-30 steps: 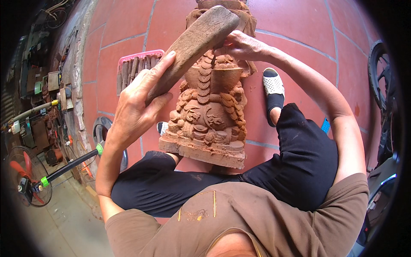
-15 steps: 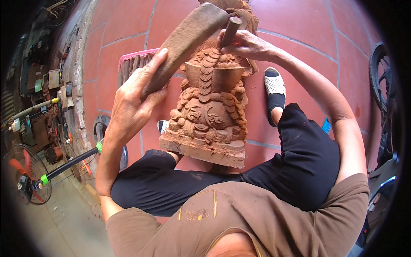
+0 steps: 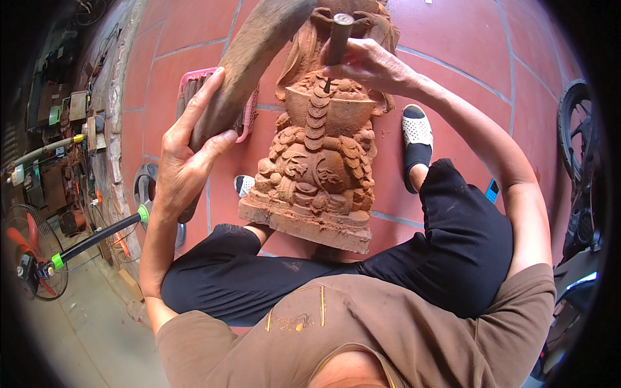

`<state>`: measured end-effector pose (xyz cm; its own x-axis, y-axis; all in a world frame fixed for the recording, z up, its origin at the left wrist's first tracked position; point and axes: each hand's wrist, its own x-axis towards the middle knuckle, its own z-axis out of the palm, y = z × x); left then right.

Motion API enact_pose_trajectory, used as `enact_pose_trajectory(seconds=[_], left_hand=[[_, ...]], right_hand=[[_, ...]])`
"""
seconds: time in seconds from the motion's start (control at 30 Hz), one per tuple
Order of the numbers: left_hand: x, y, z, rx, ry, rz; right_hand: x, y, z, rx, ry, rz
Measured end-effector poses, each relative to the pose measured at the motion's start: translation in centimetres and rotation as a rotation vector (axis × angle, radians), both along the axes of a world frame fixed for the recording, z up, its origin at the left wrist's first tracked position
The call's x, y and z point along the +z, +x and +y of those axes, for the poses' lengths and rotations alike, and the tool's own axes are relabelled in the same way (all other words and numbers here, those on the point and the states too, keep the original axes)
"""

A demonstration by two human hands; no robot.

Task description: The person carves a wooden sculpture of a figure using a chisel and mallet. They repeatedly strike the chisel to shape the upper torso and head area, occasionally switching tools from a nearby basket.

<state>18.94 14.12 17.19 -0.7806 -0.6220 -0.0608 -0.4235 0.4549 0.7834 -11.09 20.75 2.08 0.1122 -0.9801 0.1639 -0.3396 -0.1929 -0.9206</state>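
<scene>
Between my feet on the floor lies a reddish-brown wood carving, with a chain of overlapping discs, a bowl shape and rounded relief; loose wood dust sits on it. My left hand is closed around a thick, curved wooden mallet, whose head is raised up and left of the carving's upper part. In my right hand is a chisel, gripped nearly upright. Its blade points down at the top of the disc chain; whether the edge touches the wood I cannot tell.
Left of the carving, a pink basket holds several tool handles, partly hidden by the mallet. A fan on a black pole and cluttered tools line the far left. At right are a wheel and a blue phone-like object beside my knee.
The mallet and my left hand have shifted left, away from the chisel. The chisel now stands more upright with its blade showing, a little further left.
</scene>
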Motion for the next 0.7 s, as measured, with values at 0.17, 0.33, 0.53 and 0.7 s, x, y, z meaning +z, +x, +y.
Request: enact_pose_trajectory(seconds=[0.17,0.33,0.53,0.7], left_hand=[[-0.4,1.1,-0.3,0.007,0.005,-0.007],[-0.1,1.5,0.2,0.040,0.023,0.024],[0.7,1.4,0.6,0.046,0.034,0.015],[2.3,2.5,1.2,0.095,0.015,-0.030]], right_hand=[[1.0,1.7,-0.8,0.044,0.019,0.227],[0.9,2.2,-1.0,0.090,0.005,0.272],[1.7,1.9,-0.6,0.160,-0.013,0.311],[1.0,2.3,-0.4,0.205,-0.163,0.199]])
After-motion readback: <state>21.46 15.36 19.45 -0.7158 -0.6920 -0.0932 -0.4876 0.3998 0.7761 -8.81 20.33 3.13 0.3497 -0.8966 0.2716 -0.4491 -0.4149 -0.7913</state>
